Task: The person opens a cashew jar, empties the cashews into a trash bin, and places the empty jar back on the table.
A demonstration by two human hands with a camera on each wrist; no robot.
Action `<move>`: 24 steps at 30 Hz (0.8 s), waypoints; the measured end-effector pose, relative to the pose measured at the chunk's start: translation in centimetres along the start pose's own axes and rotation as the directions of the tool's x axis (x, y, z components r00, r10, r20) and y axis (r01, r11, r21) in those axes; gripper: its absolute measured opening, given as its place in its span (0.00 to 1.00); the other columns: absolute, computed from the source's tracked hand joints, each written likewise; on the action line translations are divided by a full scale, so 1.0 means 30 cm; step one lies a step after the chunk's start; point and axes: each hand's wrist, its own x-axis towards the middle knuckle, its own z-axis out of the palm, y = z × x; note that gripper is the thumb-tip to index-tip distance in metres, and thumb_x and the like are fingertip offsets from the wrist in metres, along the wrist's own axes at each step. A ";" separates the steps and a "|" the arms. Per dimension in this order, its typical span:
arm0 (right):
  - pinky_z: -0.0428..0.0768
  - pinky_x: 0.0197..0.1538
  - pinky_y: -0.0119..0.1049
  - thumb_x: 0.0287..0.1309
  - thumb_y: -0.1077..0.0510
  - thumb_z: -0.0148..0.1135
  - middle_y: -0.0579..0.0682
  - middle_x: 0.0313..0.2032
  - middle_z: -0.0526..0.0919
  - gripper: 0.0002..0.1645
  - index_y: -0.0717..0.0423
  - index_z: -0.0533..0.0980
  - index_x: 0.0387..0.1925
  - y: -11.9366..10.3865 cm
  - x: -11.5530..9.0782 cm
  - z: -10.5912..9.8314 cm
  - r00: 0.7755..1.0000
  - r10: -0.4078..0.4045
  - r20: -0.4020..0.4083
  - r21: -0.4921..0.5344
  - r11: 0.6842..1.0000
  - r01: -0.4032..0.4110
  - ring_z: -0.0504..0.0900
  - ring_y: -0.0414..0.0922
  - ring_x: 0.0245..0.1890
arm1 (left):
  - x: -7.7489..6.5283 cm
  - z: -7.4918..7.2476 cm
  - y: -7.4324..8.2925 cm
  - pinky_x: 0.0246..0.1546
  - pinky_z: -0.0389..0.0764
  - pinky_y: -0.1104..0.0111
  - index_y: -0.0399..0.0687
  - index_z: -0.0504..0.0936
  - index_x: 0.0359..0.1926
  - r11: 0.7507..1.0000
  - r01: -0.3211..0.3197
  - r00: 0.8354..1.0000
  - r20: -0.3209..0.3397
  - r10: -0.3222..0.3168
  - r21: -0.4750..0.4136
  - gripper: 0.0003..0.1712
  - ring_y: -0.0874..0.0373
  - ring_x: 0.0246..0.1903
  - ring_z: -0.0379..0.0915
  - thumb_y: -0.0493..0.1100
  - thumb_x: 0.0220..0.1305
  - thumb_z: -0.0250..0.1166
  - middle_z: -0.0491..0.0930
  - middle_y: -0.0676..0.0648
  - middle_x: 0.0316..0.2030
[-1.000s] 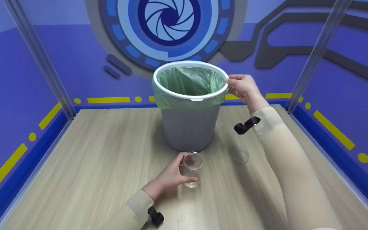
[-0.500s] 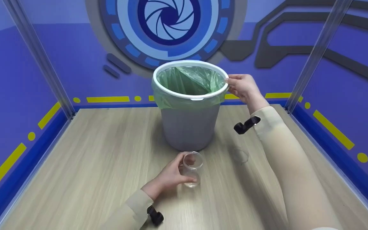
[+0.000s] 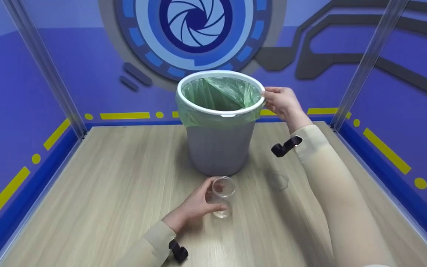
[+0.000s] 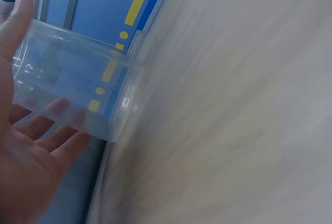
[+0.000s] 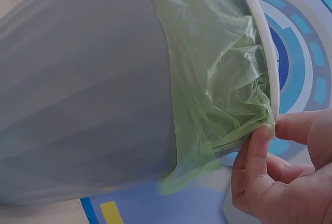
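Note:
A clear cup [image 3: 223,191] stands upright on the table, just in front of a grey trash can [image 3: 219,148]. My left hand [image 3: 196,202] wraps the cup from its left, thumb in front and fingers behind. In the left wrist view, fingers [image 4: 62,141] show partly through the wall of the cup [image 4: 67,73]. A green trash bag [image 3: 213,92] lines the can and folds over its outside beneath the white rim [image 3: 178,87]. My right hand [image 3: 282,102] pinches the rim's right side. In the right wrist view, its fingertips hold the bunched bag [image 5: 244,120] at the rim [image 5: 267,37].
A faint round transparent outline [image 3: 279,181] shows on the wooden table [image 3: 131,178], right of the can and beside the right arm's shadow. Blue printed panels [image 3: 50,85] and metal posts [image 3: 46,70] enclose the back and sides.
The left hand has drawn back slightly to the left, its thumb sliding across the cup, which stays in place. The right hand and trash can have not moved.

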 end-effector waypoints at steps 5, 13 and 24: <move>0.83 0.42 0.23 0.72 0.61 0.58 0.55 0.56 0.77 0.31 0.67 0.66 0.72 0.008 -0.002 -0.004 1.000 -0.002 0.013 0.049 0.999 0.002 0.82 0.38 0.42 | -0.010 -0.039 -0.007 0.71 0.69 0.47 0.42 0.60 0.75 0.999 -0.034 0.999 -0.009 0.034 -0.032 0.50 0.37 0.68 0.70 0.62 0.64 0.70 0.74 0.34 0.66; 0.84 0.43 0.24 0.72 0.57 0.60 0.53 0.57 0.78 0.31 0.63 0.68 0.72 0.024 -0.004 -0.012 1.000 0.002 0.004 0.057 0.998 -0.003 0.83 0.39 0.43 | -0.001 -0.132 -0.007 0.71 0.69 0.47 0.33 0.59 0.74 1.000 -0.021 0.992 -0.128 0.021 0.002 0.37 0.39 0.66 0.71 0.47 0.75 0.62 0.75 0.35 0.65; 0.80 0.52 0.34 0.74 0.45 0.57 0.42 0.45 0.82 0.34 0.57 0.68 0.72 0.081 0.004 -0.038 0.995 -0.094 0.043 -0.083 0.992 0.097 0.83 0.37 0.42 | 0.029 -0.313 0.010 0.68 0.71 0.44 0.38 0.63 0.73 0.992 0.049 0.942 -0.335 -0.009 0.112 0.32 0.42 0.66 0.72 0.48 0.76 0.60 0.76 0.36 0.64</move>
